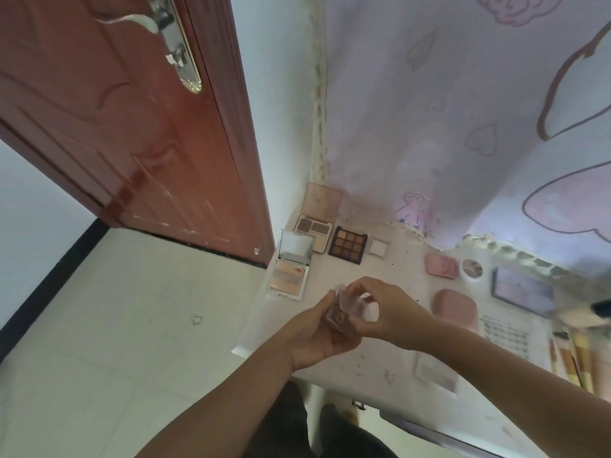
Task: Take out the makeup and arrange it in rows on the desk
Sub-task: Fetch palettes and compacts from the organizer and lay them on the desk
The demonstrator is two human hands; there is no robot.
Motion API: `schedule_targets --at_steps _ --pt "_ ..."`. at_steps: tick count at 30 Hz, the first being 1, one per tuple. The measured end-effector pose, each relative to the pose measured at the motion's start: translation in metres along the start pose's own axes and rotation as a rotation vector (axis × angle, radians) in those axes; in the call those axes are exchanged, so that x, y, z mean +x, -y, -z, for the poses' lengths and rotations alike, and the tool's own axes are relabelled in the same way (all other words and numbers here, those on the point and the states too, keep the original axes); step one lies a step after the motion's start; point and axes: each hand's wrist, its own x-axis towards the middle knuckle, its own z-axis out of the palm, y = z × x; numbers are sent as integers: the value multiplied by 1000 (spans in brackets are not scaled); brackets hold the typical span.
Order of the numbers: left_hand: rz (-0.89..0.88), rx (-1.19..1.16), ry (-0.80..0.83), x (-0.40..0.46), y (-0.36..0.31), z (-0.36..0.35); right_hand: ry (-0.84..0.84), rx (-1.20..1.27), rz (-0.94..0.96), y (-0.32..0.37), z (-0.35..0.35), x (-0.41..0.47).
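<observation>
- left hand (315, 337) cups a small clear-lidded compact (344, 309) over the table (373, 361), its fingers curled round the base.
- right hand (385, 309) pinches the compact's raised lid; its contents are blurred, perhaps blush.
- right of them, brushes (577, 361) are cut off and smeared.
- farther back lie a mirrored palette (292, 269) and a nine-pan palette (347, 245).

The desk (380, 279) is white, flecked with dark specks; at its far left corner a beige palette (315, 223) shows brown and grey pans; just right of that a black palette (347, 245) holds nine orange-brown squares; further right lie a pink compact (441, 265) and a rounded pink case (455, 306); the door (132, 127) left of the desk is reddish-brown; the wall covering (463, 110) behind is lilac with hearts.
</observation>
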Motion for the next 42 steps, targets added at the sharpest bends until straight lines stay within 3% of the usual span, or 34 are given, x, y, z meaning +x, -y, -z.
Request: schedule_targets --at_steps 3,8,11,17,24,36,42 --pt "52 -90 22 2 -5 4 72 101 -77 1 13 9" --pt "140 -121 27 2 -5 14 20 632 -329 -12 29 38" --pt "148 -140 -39 5 -8 18 39 743 -382 -18 28 49" --pt "98 -282 -273 20 -9 27 29 490 -408 -22 16 84" --pt "40 -391 -403 23 -15 37 56 313 -420 -30 -1 121" --pt "-38 -409 -443 26 -20 26 -107 -97 -214 -33 -1 133" --pt "-17 -310 -453 28 -11 16 -171 -77 -261 -46 13 106"
